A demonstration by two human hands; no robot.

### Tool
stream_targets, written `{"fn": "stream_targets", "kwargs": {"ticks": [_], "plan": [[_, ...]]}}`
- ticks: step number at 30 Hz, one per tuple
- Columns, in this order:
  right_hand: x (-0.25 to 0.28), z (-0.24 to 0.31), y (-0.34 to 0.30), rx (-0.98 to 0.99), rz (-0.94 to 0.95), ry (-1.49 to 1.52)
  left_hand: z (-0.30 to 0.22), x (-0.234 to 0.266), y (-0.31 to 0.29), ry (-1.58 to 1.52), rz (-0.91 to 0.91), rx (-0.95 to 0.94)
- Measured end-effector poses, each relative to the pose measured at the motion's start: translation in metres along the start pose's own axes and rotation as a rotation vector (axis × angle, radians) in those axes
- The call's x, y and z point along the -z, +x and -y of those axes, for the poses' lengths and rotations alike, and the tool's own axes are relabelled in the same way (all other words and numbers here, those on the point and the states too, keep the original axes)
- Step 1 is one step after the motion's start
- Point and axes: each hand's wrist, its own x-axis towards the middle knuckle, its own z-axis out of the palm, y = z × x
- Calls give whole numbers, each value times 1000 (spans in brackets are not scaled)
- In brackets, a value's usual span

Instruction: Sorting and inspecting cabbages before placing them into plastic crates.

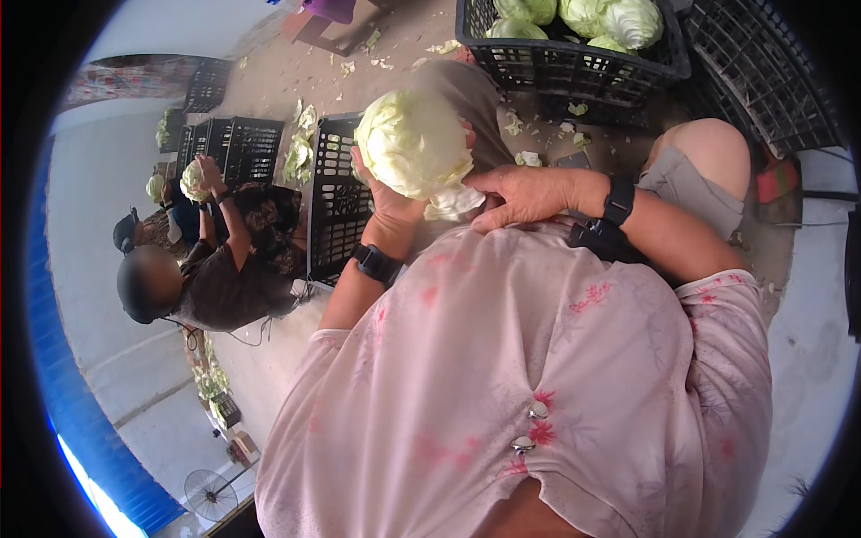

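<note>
A pale green cabbage (413, 143) rests in my left hand (395, 202), whose fingers cup it from the left and from below. My right hand (527, 192) is closed at the cabbage's lower right, with thumb and forefinger pinching a loose whitish cabbage leaf (454, 202). This leaf touches the bottom of the head; I cannot tell whether it is still attached. Both hands are just in front of my body, above my lap.
A black crate (336, 166) stands at my left. Another crate (574, 76) ahead on the right holds several cabbages (631, 22), and more crates (762, 72) are beyond it. To the left, a co-worker (215, 273) handles a cabbage (194, 181). Leaf scraps (299, 154) litter the floor.
</note>
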Motion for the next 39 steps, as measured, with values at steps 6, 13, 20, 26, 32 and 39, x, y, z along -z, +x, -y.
{"fn": "stream_targets", "kwargs": {"ticks": [6, 13, 20, 26, 32, 39], "plan": [[3, -14, 5, 68, -185, 68, 11, -25, -4, 27, 63, 13], [8, -22, -3, 73, -181, -2, 9, -22, -4, -34, 93, 91], [-2, -36, -1, -43, -151, -11, 16, -22, -1, -9, 120, 39], [-13, -24, -1, 47, -179, 200, 23, -19, -1, 145, 34, -11], [-8, -32, 4, 44, -158, 208, 21, -23, -1, 216, 32, -11], [3, -13, -4, -1, -102, 64, 18, -20, -2, 174, 69, 12]]}}
